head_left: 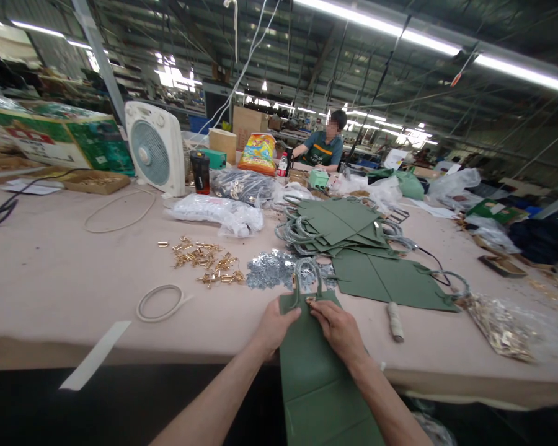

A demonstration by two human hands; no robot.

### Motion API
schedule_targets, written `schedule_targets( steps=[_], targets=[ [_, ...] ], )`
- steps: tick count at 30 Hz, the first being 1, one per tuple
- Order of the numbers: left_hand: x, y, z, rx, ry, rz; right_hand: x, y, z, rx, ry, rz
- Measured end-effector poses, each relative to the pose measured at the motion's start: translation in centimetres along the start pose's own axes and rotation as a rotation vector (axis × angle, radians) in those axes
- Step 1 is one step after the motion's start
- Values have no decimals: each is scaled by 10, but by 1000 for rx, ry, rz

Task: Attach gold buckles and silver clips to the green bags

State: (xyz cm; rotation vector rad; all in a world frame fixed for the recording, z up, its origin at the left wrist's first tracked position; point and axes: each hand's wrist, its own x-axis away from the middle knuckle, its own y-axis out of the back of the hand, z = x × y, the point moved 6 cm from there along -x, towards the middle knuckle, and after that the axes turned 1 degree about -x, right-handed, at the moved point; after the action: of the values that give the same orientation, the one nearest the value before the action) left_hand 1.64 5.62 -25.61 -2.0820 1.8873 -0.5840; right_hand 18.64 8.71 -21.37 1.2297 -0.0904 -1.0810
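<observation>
A green bag panel (314, 371) with a looped handle hangs over the table's near edge in front of me. My left hand (274, 325) grips its top left edge, fingers closed on the material. My right hand (337, 325) pinches something small and gold at the panel's top, near the handle base. Just beyond lie a heap of silver metal pieces (270, 271) and scattered gold fittings (204, 260).
A stack of green panels (348, 226) and more flat panels (390, 279) lie to the right. A white fan (154, 147), plastic bags of parts (214, 210), a bag of gold hardware (497, 322) and a tape roll (160, 303) sit on the table. A person (325, 148) works at the far end.
</observation>
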Motion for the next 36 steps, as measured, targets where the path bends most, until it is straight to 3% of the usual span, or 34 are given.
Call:
schedule_targets(
  steps=[7,14,21,31,36],
  targets=[
    [-1,2,2,0,11,-5,-6,3,-4,-116,60,46],
    [0,1,3,31,41,-26,-7,1,-2,-57,29,55],
    [2,1,2,58,61,-49,-13,-3,-8,-196,-23,138],
    [3,-1,-1,98,88,-29,-23,2,1,-276,51,240],
    [4,-1,-2,72,69,-25,-9,2,-5,-202,20,102]
  ],
)
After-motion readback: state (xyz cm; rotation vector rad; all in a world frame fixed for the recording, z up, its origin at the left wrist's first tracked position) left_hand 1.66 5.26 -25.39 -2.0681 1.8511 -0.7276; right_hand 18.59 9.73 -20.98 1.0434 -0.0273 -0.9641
